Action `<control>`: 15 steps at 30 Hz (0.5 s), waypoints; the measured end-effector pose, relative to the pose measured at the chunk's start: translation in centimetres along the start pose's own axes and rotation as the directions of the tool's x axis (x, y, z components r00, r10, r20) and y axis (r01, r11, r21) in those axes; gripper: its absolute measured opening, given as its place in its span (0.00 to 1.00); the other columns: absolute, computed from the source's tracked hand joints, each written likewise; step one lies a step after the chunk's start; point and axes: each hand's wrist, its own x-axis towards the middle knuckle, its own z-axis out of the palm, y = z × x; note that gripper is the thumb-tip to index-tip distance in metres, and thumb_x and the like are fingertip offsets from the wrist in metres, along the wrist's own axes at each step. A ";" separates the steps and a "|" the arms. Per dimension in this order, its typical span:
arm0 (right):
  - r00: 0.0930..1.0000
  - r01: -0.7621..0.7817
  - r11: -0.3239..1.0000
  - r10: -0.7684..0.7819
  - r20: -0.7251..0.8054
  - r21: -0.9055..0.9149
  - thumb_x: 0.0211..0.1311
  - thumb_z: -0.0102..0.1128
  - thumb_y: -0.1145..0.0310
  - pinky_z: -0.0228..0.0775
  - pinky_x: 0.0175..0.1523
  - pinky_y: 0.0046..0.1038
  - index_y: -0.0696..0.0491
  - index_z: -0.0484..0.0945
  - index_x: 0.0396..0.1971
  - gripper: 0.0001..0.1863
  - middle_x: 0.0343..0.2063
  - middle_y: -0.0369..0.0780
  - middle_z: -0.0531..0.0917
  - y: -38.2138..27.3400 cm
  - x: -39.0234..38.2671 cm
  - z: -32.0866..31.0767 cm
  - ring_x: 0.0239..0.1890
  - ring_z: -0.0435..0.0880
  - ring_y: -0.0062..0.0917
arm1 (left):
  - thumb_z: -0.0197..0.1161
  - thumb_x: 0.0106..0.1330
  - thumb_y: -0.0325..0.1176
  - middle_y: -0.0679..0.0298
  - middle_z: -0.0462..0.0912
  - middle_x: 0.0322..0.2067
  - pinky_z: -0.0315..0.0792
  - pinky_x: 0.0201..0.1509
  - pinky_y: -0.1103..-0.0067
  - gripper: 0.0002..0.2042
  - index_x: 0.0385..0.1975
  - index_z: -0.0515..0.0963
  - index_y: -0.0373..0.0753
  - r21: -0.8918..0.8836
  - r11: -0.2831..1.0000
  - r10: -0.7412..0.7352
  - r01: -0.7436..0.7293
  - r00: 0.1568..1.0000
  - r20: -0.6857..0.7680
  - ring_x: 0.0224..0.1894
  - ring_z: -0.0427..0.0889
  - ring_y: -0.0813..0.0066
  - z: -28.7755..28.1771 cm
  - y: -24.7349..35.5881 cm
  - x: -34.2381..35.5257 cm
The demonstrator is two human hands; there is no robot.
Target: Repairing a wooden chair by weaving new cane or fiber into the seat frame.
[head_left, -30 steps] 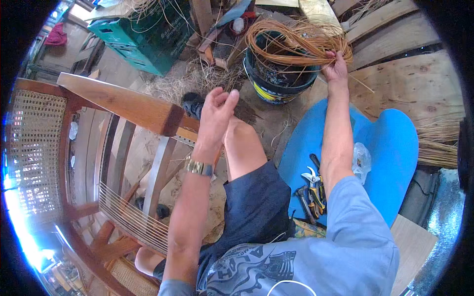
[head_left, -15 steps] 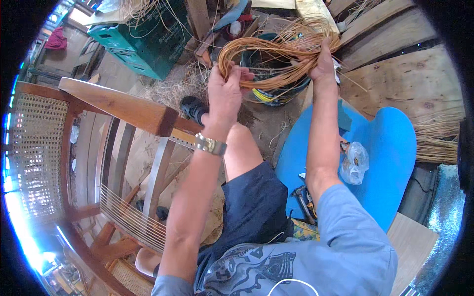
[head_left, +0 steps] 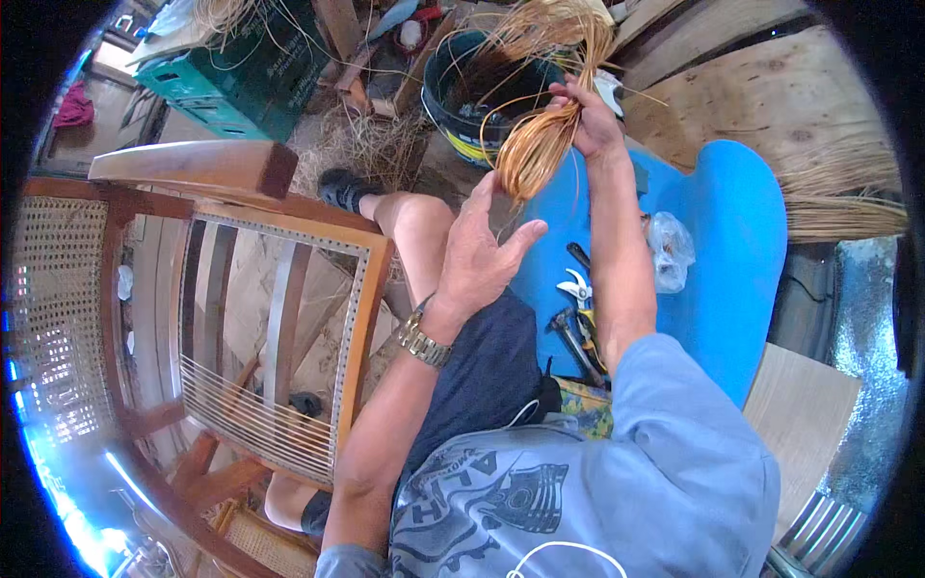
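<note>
My right hand (head_left: 592,121) grips a long bundle of orange-tan cane strands (head_left: 535,159) by its middle, its looped end hanging down toward me. My left hand (head_left: 482,250) is open just below that loop, thumb spread, fingertips near or touching the strands. Behind the bundle is a black bucket (head_left: 448,91). Under my right forearm a blue plastic seat (head_left: 732,260) holds pruning shears (head_left: 578,289), a hammer (head_left: 568,342) and a clear plastic bag (head_left: 670,250). To my left stands a wooden chair frame (head_left: 356,318) with parallel strands (head_left: 251,414) strung across part of it.
Green crates (head_left: 231,87) sit at the upper left. Loose fibres (head_left: 356,149) litter the ground near my foot. Plywood (head_left: 742,116) and more long strands (head_left: 838,212) lie at the right. A woven chair back (head_left: 63,289) is at the far left.
The coil has been drawn toward me and now hangs as a narrower bundle from my right hand. My left hand has released it and opened lower down. The view has shifted slightly.
</note>
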 end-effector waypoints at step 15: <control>0.997 -0.026 1.000 0.025 0.076 0.012 0.70 0.49 0.77 0.73 0.32 0.26 0.52 0.59 0.53 0.15 0.34 0.48 0.79 -1.2 0.7 0.5 0.27 0.75 0.22 | 0.68 0.65 0.28 0.62 0.82 0.43 0.77 0.47 0.84 0.15 0.50 0.77 0.32 -0.063 0.984 -0.172 0.165 0.978 -0.120 0.43 0.81 0.80 -1.1 -0.3 -0.2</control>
